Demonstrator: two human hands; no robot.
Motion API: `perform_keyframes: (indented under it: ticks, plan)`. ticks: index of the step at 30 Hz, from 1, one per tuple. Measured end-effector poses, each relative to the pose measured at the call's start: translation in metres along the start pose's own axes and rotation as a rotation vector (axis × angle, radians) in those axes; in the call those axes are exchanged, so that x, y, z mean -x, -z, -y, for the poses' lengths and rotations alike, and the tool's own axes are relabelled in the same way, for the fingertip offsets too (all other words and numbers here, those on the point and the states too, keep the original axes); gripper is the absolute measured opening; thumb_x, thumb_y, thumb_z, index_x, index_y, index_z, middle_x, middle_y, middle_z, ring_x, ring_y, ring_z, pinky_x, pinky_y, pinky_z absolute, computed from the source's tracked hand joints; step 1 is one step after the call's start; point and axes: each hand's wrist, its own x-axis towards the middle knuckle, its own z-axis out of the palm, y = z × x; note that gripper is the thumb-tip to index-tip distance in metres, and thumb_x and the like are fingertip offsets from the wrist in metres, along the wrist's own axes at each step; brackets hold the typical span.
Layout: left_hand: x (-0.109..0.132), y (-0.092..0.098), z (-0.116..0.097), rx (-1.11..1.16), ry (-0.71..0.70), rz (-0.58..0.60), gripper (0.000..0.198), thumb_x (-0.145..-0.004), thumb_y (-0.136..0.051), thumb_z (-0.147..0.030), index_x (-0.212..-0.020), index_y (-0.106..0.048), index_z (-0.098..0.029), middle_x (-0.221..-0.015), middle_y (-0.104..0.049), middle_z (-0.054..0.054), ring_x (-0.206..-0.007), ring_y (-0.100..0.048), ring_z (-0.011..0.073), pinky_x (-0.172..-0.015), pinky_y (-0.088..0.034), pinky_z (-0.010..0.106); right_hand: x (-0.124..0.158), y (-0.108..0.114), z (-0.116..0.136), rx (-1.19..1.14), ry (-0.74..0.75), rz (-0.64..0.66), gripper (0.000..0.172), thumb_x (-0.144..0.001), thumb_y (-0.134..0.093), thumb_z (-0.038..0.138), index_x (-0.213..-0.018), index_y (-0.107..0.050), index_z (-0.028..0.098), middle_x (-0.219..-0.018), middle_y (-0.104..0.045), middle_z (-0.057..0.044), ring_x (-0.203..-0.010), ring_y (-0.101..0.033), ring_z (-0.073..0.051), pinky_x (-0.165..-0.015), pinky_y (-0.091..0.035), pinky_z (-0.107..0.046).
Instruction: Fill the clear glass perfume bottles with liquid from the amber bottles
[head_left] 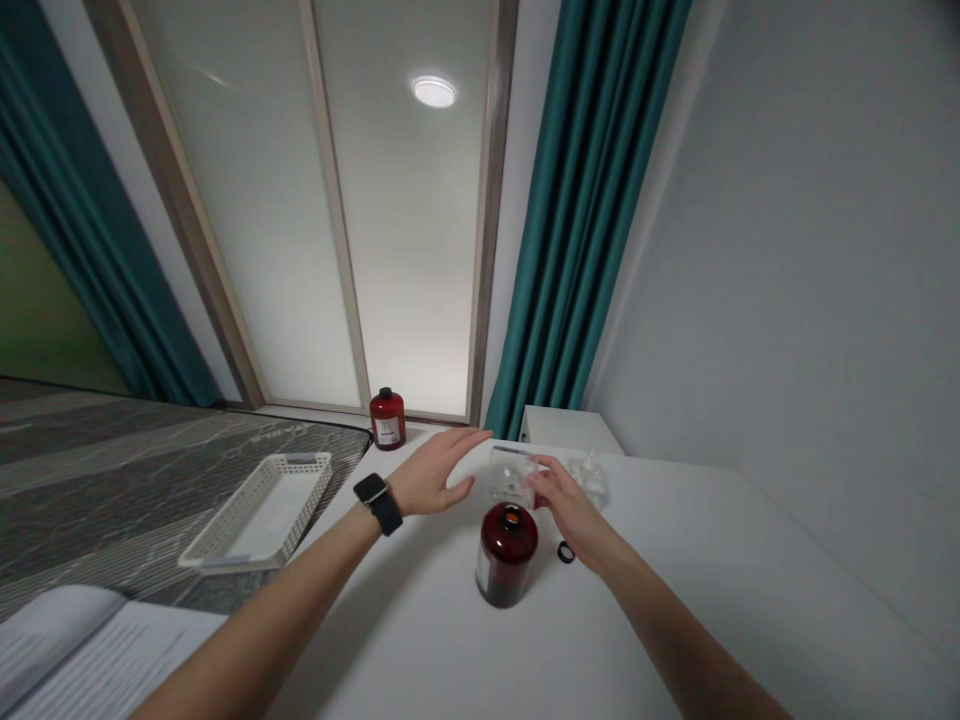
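Observation:
My right hand (559, 495) grips a clear, see-through container (511, 476) by its right side, just above and behind a dark red bottle (507, 560). That bottle stands upright on the white table with its neck uncovered and a pale label on its left side. My left hand (435, 470), with a black watch on the wrist, is stretched out left of the container with fingers extended; it holds nothing. A small black ring (565, 552) lies right of the bottle, below my right hand. Behind that hand sits a clump of clear, crinkled material (589, 478), too blurred to name.
A second red bottle (387, 422) with a black cap stands at the table's far left corner. Left of the white table (420, 640), a white basket (292, 540) and an open book (112, 650) rest on a grey patterned surface. A white cabinet (574, 428) stands behind.

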Motion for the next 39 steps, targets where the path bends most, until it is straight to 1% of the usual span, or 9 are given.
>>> perform_keyframes:
  ticks: [2, 4, 9, 12, 15, 19, 24, 32, 39]
  plan:
    - [0.001, 0.0, 0.0, 0.0, -0.055, 0.04, 0.078, -0.082, -0.067, -0.03, -0.151, -0.03, -0.023, -0.149, -0.047, 0.015, -0.133, -0.048, 0.0335, -0.108, -0.042, 0.056, -0.001, -0.002, -0.002, 0.017, -0.029, -0.004, 0.038, -0.086, -0.059, 0.051, -0.11, -0.058, 0.022, -0.083, -0.064, -0.001, -0.072, -0.059, -0.019, -0.071, -0.046, -0.034]
    - [0.001, -0.005, -0.001, 0.019, -0.066, 0.06, 0.084, -0.08, -0.072, -0.035, -0.151, -0.03, -0.021, -0.148, -0.048, 0.018, -0.132, -0.049, 0.0351, -0.107, -0.043, 0.057, -0.003, -0.005, -0.004, 0.041, -0.044, -0.011, 0.036, -0.086, -0.058, 0.053, -0.103, -0.06, 0.022, -0.079, -0.063, -0.001, -0.068, -0.057, -0.019, -0.068, -0.045, -0.033]
    - [0.005, -0.021, -0.001, 0.118, 0.03, -0.027, 0.071, -0.083, -0.072, -0.039, -0.144, -0.04, -0.022, -0.142, -0.054, 0.016, -0.128, -0.053, 0.0321, -0.107, -0.044, 0.053, -0.007, -0.011, -0.007, 0.131, -0.015, -0.012, 0.036, -0.09, -0.051, 0.056, -0.083, -0.062, 0.023, -0.076, -0.063, -0.001, -0.067, -0.056, -0.018, -0.068, -0.046, -0.034]
    - [0.009, -0.03, 0.0, 0.207, 0.122, -0.112, 0.069, -0.08, -0.074, -0.032, -0.141, -0.042, -0.02, -0.133, -0.059, 0.014, -0.12, -0.058, 0.029, -0.105, -0.046, 0.05, -0.009, -0.006, -0.012, 0.209, 0.035, -0.051, 0.034, -0.092, -0.047, 0.053, -0.101, -0.063, 0.024, -0.085, -0.066, -0.002, -0.073, -0.059, -0.021, -0.071, -0.048, -0.036]
    - [0.015, -0.04, 0.004, 0.294, 0.252, -0.218, 0.062, -0.082, -0.071, -0.028, -0.137, -0.045, -0.019, -0.122, -0.063, 0.011, -0.105, -0.062, 0.0245, -0.096, -0.052, 0.045, -0.009, 0.006, -0.021, 0.306, 0.125, -0.126, 0.035, -0.091, -0.048, 0.045, -0.117, -0.058, 0.023, -0.095, -0.066, -0.005, -0.085, -0.061, -0.023, -0.079, -0.049, -0.037]
    - [0.027, -0.054, 0.016, 0.316, 0.358, -0.298, 0.054, -0.083, -0.067, -0.028, -0.133, -0.05, -0.018, -0.111, -0.066, 0.009, -0.093, -0.063, 0.0217, -0.088, -0.055, 0.042, -0.002, 0.027, -0.032, 0.446, 0.256, -0.159, 0.029, -0.093, -0.04, 0.034, -0.11, -0.06, 0.021, -0.105, -0.065, -0.01, -0.098, -0.062, -0.025, -0.083, -0.048, -0.038]
    - [0.042, -0.059, 0.026, 0.267, 0.398, -0.318, 0.051, -0.082, -0.068, -0.03, -0.129, -0.054, -0.019, -0.101, -0.066, 0.006, -0.087, -0.064, 0.0205, -0.083, -0.056, 0.039, 0.008, 0.045, -0.035, 0.645, 0.359, -0.09, 0.029, -0.094, -0.035, 0.021, -0.104, -0.063, 0.02, -0.098, -0.063, -0.01, -0.098, -0.06, -0.025, -0.088, -0.047, -0.041]
    - [0.046, -0.065, 0.023, 0.221, 0.452, -0.373, 0.047, -0.081, -0.068, -0.032, -0.125, -0.057, -0.017, -0.096, -0.066, 0.006, -0.083, -0.064, 0.0204, -0.082, -0.055, 0.039, 0.018, 0.046, -0.049, 0.924, 0.318, 0.071, 0.028, -0.087, -0.045, 0.007, -0.103, -0.066, 0.019, -0.102, -0.062, -0.01, -0.097, -0.061, -0.025, -0.091, -0.048, -0.041]
    - [0.047, -0.066, 0.022, 0.214, 0.445, -0.411, 0.046, -0.084, -0.065, -0.032, -0.127, -0.054, -0.018, -0.099, -0.064, 0.006, -0.084, -0.062, 0.0201, -0.082, -0.054, 0.04, 0.023, 0.036, -0.062, 1.047, 0.265, 0.077, 0.045, -0.075, -0.054, -0.001, -0.114, -0.064, 0.02, -0.11, -0.062, -0.01, -0.103, -0.06, -0.027, -0.093, -0.046, -0.039]
